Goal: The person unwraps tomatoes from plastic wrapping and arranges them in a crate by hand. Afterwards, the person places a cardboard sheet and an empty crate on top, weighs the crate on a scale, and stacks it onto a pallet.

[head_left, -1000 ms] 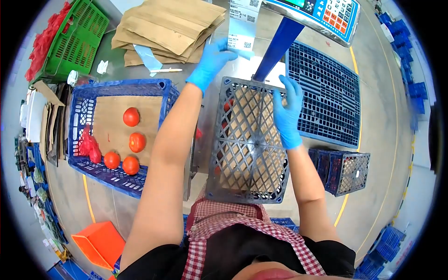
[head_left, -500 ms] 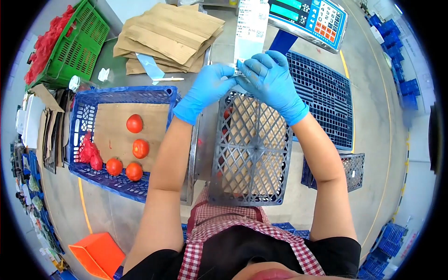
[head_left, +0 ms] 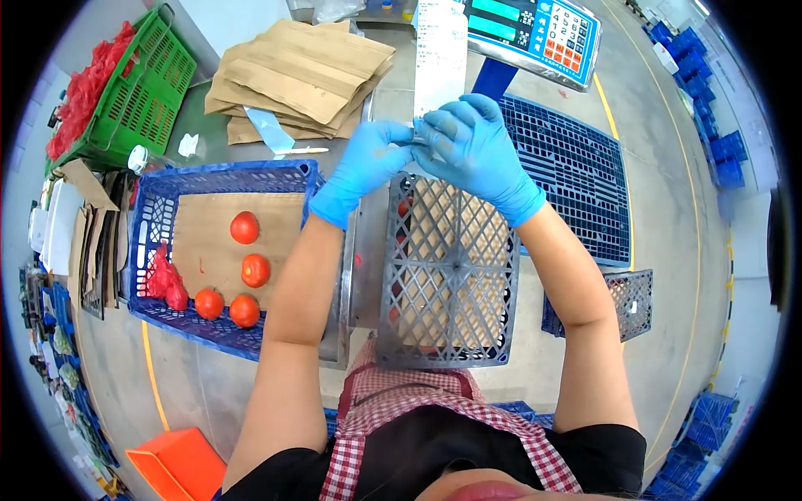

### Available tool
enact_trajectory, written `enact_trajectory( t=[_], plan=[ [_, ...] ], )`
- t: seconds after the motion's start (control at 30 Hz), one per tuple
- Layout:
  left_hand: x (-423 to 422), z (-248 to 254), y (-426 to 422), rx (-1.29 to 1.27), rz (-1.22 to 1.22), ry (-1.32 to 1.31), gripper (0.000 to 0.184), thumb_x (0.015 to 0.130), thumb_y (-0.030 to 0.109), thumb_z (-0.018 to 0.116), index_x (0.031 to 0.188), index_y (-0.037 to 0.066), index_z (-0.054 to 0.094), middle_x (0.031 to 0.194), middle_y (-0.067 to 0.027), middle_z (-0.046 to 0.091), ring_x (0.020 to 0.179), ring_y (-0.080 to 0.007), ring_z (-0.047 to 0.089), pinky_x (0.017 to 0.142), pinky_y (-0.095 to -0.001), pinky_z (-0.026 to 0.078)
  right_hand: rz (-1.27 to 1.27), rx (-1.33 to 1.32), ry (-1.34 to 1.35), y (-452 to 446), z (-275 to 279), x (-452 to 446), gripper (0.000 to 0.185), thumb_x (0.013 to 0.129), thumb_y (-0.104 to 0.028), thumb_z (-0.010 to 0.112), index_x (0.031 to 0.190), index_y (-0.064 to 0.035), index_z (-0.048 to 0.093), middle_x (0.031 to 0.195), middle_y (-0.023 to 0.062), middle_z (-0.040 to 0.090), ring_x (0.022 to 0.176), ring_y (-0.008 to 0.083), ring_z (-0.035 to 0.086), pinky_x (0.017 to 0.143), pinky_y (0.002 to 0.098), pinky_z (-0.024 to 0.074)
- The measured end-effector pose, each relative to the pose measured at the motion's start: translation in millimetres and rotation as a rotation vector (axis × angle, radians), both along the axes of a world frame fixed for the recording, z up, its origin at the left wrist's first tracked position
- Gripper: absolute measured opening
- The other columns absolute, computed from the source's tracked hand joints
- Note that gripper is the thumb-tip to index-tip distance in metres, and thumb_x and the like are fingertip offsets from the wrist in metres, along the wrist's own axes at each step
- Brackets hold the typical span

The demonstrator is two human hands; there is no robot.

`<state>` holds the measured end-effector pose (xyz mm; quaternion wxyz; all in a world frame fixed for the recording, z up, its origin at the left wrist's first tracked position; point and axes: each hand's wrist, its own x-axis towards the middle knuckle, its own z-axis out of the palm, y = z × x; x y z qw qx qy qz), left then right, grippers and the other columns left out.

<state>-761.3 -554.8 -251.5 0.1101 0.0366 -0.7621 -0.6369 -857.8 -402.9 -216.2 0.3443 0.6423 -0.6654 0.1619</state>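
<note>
A printed paper label strip (head_left: 440, 63) hangs down from the top, beside the scale display (head_left: 535, 32). Its lower end meets the fingertips of my gloved left hand (head_left: 368, 163) and my gloved right hand (head_left: 480, 154), which touch each other. The fingers of both hands are pinched at that end. Below them stands a grey mesh crate (head_left: 457, 267) with brown cardboard and some red showing through its lattice. At the left, a blue crate (head_left: 221, 167) holds several tomatoes (head_left: 245, 227) and a red net bag (head_left: 167, 280) on cardboard.
Flattened brown paper sheets (head_left: 301, 71) lie at the upper left, with a pen (head_left: 302, 151) near them. A green crate (head_left: 138, 100) with red netting is farther left. A dark blue pallet (head_left: 568, 184) lies on the right, an orange bin (head_left: 180, 463) at the lower left.
My right hand has left the mesh crate's edge and come to the label's lower end beside my left hand. My left hand's fingers have closed there. The view has shifted slightly.
</note>
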Motion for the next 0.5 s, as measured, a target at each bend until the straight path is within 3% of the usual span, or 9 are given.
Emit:
enact_trajectory(
  t=[0.2, 0.3, 0.4, 0.43, 0.47, 0.5],
  plan=[
    [-1, 6, -5, -0.127, 0.007, -0.016, 0.021, 0.08, 0.009, 0.063, 0.096, -0.002, 0.068, 0.078, -0.0041, 0.065, 0.071, -0.008, 0.055, 0.064, -0.0241, 0.046, -0.009, 0.119, 0.061, -3, 1, -2, 0.024, 0.071, -0.018, 0.063, 0.093, -0.0094, 0.062, 0.084, 0.0015, 0.057, 0.086, 0.0168, 0.054, 0.091, 0.0368, 0.0391],
    [-1, 6, -6, -0.114, -0.004, -0.029, 0.021, 0.079, 0.008, 0.064, 0.097, -0.002, 0.068, 0.08, -0.0054, 0.067, 0.072, -0.0088, 0.058, 0.066, -0.024, 0.047, -0.023, 0.061, 0.074, -5, -2, -1, 0.016, 0.072, -0.016, 0.064, 0.085, -0.0089, 0.063, 0.079, 0.0025, 0.058, 0.082, 0.0177, 0.055, 0.089, 0.0364, 0.0398],
    [-1, 6, -5, -0.025, 0.034, -0.062, 0.021, 0.079, 0.008, 0.065, 0.096, -0.002, 0.068, 0.082, -0.0063, 0.067, 0.073, -0.0092, 0.059, 0.068, -0.0236, 0.048, -0.106, -0.11, -0.256, -7, 0, 4, 0.007, 0.072, -0.014, 0.064, 0.078, -0.0096, 0.065, 0.075, 0.0038, 0.059, 0.075, 0.0192, 0.056, 0.089, 0.0359, 0.0393],
    [0, 4, -4, 0.009, 0.05, -0.085, 0.021, 0.079, 0.008, 0.066, 0.096, -0.002, 0.068, 0.082, -0.0066, 0.068, 0.073, -0.0092, 0.059, 0.069, -0.0235, 0.048, -0.106, -0.257, -0.496, -5, -5, 2, 0.005, 0.074, -0.013, 0.065, 0.077, -0.0105, 0.067, 0.073, 0.0058, 0.061, 0.073, 0.0195, 0.058, 0.083, 0.0334, 0.0427],
    [-1, 0, -5, 0.011, 0.064, -0.069, 0.021, 0.079, 0.009, 0.066, 0.096, -0.002, 0.068, 0.083, -0.007, 0.068, 0.074, -0.0095, 0.06, 0.068, -0.0236, 0.048, -0.072, -0.49, -1.13, 0, -21, -1, 0.011, 0.078, -0.013, 0.065, 0.085, -0.007, 0.069, 0.078, 0.0056, 0.065, 0.074, 0.0158, 0.059, 0.073, 0.0292, 0.0454],
    [-3, -8, -10, 0.016, 0.077, -0.06, 0.021, 0.079, 0.01, 0.065, 0.096, -0.001, 0.068, 0.083, -0.0074, 0.068, 0.074, -0.0097, 0.061, 0.068, -0.0238, 0.049, -0.087, -0.743, -1.366, 8, -26, -9, 0.013, 0.08, -0.013, 0.064, 0.088, -0.0035, 0.069, 0.08, 0.0052, 0.065, 0.074, 0.0142, 0.059, 0.069, 0.0278, 0.0454]
  ],
)
